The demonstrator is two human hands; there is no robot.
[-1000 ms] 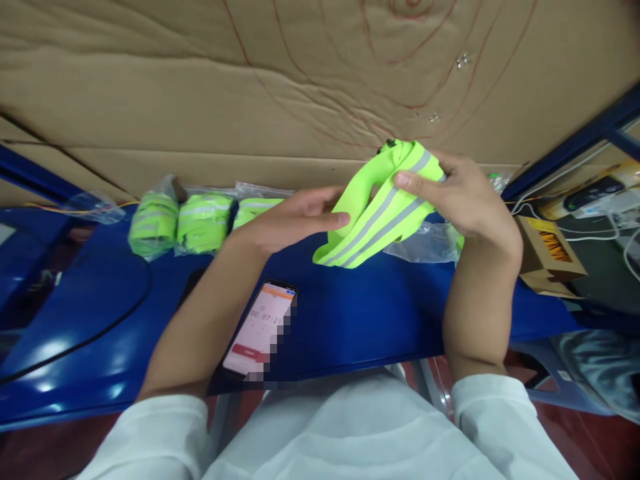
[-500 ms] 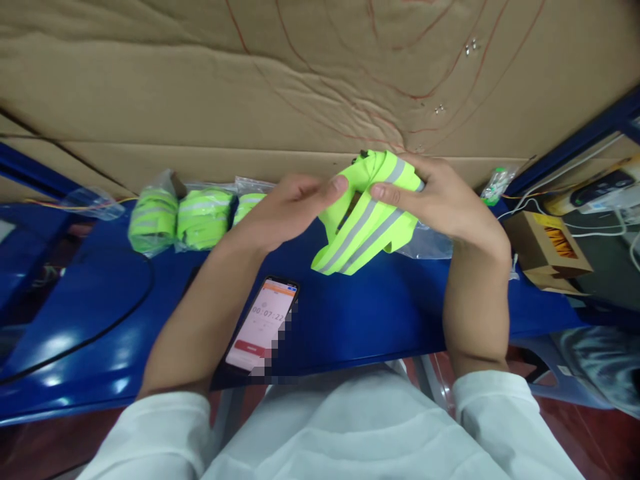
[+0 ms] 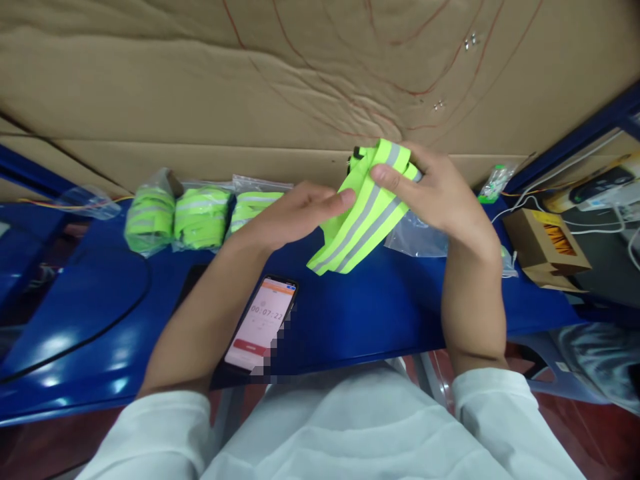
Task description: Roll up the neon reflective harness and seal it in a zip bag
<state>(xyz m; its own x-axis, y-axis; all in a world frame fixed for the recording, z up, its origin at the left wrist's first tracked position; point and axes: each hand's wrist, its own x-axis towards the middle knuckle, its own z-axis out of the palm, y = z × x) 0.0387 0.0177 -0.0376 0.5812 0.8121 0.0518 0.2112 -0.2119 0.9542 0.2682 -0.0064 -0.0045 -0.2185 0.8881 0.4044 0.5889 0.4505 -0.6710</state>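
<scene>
Between my hands, above the blue table (image 3: 370,313), is a neon yellow-green reflective strap (image 3: 363,213) with grey stripes, gathered in folded layers. My right hand (image 3: 430,193) grips its upper right side, thumb across the front and fingers behind. My left hand (image 3: 305,210) pinches the left edge, its thumb on the fabric and its other fingers partly hidden. A black piece (image 3: 356,155) shows at the strap's upper left corner. Behind my right wrist lies a clear plastic bag (image 3: 417,239).
Several bagged yellow-green bundles (image 3: 203,219) stand at the back left. A phone (image 3: 260,323) showing a timer lies in front of my left forearm. An open cardboard box (image 3: 543,250) and white cables are at the right. A cardboard sheet (image 3: 175,87) rises behind the table.
The folded strap has turned a little and its layers lie closer together. My right hand has shifted slightly up and left; my left thumb has moved slightly right along the fabric.
</scene>
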